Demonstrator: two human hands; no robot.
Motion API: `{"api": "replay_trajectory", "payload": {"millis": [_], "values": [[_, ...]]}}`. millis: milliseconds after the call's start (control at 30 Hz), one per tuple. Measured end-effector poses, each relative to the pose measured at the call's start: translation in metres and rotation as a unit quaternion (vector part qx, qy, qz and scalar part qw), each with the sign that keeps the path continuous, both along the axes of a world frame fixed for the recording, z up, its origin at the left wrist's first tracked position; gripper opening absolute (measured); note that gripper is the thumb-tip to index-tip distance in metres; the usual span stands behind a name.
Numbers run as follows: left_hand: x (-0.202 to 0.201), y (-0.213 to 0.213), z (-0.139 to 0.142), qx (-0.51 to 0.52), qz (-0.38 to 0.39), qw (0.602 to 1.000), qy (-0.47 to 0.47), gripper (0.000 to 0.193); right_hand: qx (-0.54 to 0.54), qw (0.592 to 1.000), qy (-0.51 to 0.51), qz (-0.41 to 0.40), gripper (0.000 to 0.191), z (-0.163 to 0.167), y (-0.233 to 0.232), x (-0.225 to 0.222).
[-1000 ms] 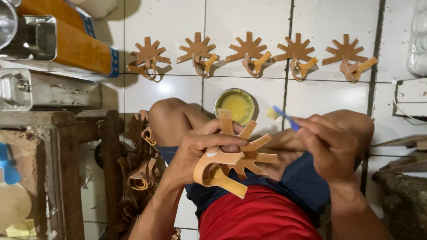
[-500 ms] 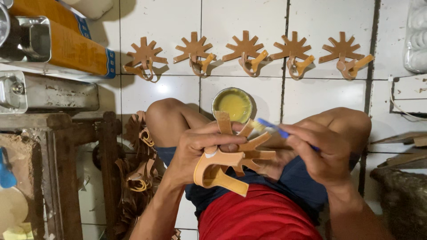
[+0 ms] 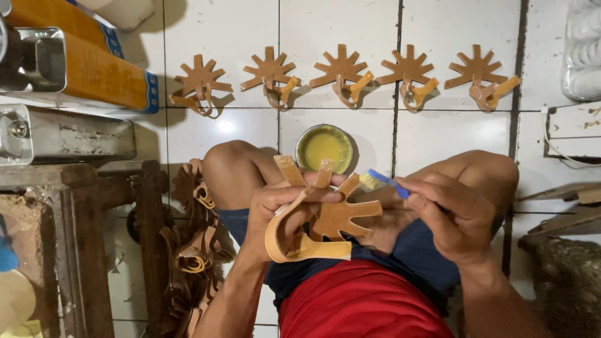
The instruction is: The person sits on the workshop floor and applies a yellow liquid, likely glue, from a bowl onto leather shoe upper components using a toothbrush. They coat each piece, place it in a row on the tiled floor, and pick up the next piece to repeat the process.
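- Centrally, the left hand (image 3: 282, 209) grips a tan leather piece (image 3: 319, 216) above the person's lap, fingers clenched around its looped strap, thumb across the front.
- That piece is a flat sunburst shape with pointed rays fanning up and right; a curved strap bends below it into a loop.
- Right hand (image 3: 454, 213) pinches a blue-handled brush (image 3: 382, 181), fingers closed on the handle; the yellowish bristles sit just beside the upper right rays, contact not clear.
- Glue tin (image 3: 323, 148), round and filled with yellow paste, stands on the floor (image 3: 225, 44) between the knees, just beyond the held piece.
- Five finished pieces (image 3: 341, 74) of the same shape lie in a row on the white tiles farther out, each apart from the next.
- Left of the thigh, a pile of leather parts (image 3: 191, 250) lies heaped on the floor.
- Wooden frame (image 3: 81, 244) stands at the left edge, with a grey metal block (image 3: 69, 134) above it.
- Orange box (image 3: 94, 62) lies at the upper left, beside the metal block.
- Person wears a red shirt (image 3: 363, 303) and dark blue shorts (image 3: 413, 256), knees bare.
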State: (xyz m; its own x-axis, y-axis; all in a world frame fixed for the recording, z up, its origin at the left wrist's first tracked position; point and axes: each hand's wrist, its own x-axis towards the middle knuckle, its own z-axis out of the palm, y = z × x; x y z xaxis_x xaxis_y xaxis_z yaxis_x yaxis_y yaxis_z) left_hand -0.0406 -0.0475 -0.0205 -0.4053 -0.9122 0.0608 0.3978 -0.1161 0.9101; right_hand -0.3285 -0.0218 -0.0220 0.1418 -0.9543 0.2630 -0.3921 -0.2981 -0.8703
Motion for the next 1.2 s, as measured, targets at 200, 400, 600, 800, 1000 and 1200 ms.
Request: {"api": "replay_trajectory", "payload": {"millis": [200, 400, 600, 800, 1000, 1200], "values": [[0.000, 0.010, -0.011, 0.044, 0.017, 0.999, 0.001, 0.026, 0.007, 1.000, 0.024, 0.016, 0.025, 0.009, -0.001, 0.014], [0.002, 0.016, -0.026, 0.076, 0.028, 0.995, 0.055, 0.028, -0.062, 0.986, 0.152, -0.025, 0.025, -0.010, -0.002, 0.008], [-0.008, 0.021, -0.029, 0.021, 0.077, 0.996, -0.043, 0.020, 0.164, 0.951, -0.262, -0.021, 0.017, -0.029, 0.001, 0.018], [-0.012, 0.030, -0.030, 0.118, 0.100, 0.987, 0.051, 0.027, 0.187, 0.912, -0.357, -0.081, 0.006, -0.031, -0.005, 0.036], [-0.005, 0.036, -0.059, 0.308, 0.031, 0.867, 0.391, 0.036, 0.203, 0.951, -0.230, -0.042, 0.004, -0.021, -0.008, 0.048], [0.014, 0.058, -0.081, 0.295, -0.052, 0.938, 0.173, 0.044, 0.262, 0.959, -0.100, -0.032, 0.007, -0.039, -0.028, 0.075]]}}
